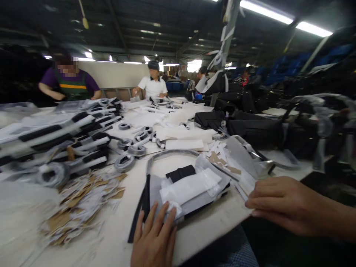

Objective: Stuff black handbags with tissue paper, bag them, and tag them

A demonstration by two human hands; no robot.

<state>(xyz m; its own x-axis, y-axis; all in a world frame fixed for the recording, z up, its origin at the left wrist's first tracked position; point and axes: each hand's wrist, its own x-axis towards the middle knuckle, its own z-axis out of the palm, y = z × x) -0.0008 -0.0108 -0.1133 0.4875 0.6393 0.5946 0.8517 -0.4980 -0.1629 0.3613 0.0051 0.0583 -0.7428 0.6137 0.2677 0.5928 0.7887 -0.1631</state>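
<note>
My left hand (154,237) lies with fingers spread on the near edge of a black bag with a grey sheet over it (155,189). A white wrapped packet (191,185) and a folded black piece (180,173) rest on top of that sheet. The bag's plastic-wrapped handle (172,152) arches out over the table on the far side. At the table's right edge my right hand (283,204) has its fingers pressed together, close to thin white strips (241,191). What lies between those fingertips, if anything, is hidden.
Left of the bag is a heap of tags with strings (80,207). Coiled wrapped straps (124,162) lie beyond, beside stacked black-and-white bundles (61,129). Black bags (253,129) stand at right. Two people (72,81) work across the table; others are farther back.
</note>
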